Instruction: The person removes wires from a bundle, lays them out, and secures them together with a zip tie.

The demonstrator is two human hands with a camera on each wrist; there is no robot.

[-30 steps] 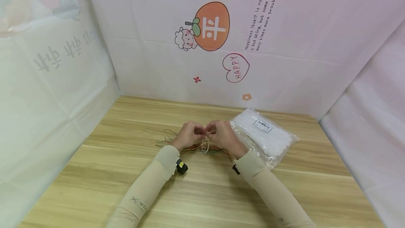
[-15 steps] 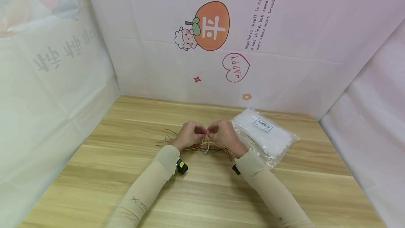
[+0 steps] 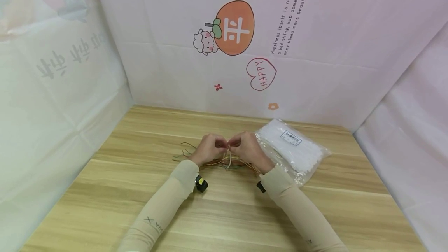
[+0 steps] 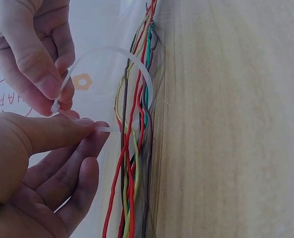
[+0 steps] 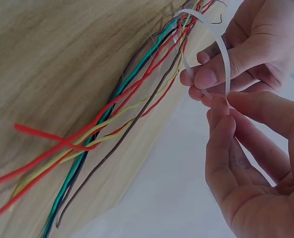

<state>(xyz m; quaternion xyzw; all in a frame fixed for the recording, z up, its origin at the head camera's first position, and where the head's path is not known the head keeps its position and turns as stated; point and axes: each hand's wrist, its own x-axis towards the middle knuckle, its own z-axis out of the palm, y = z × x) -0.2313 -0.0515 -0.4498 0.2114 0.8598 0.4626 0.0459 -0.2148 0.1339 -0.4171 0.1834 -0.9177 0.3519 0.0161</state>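
A white zip tie (image 4: 146,78) forms a wide loop around a bundle of thin red, yellow, green, black and brown wires (image 4: 131,196). In the left wrist view, my left hand (image 4: 42,148) pinches the tie between thumb and forefinger, its other fingers loosely bent. Just above it, my right hand (image 4: 30,49) pinches the tie where its two ends meet. From the right wrist, the loop of the tie (image 5: 225,62) stands up off the bundle, with both hands' fingertips close together. The fingers partly hide the tie's ends.
A clear plastic bag (image 3: 297,147) of white zip ties with a barcode label lies right of the hands on the wooden table (image 3: 217,221). Loose wire ends (image 3: 182,154) spread out left of the left hand. Printed cloth hangs behind and at both sides.
Both hands stay almost in place, fingertips together over the wires. The right hand has shifted very slightly at the tie; the bundle and bag have not moved.
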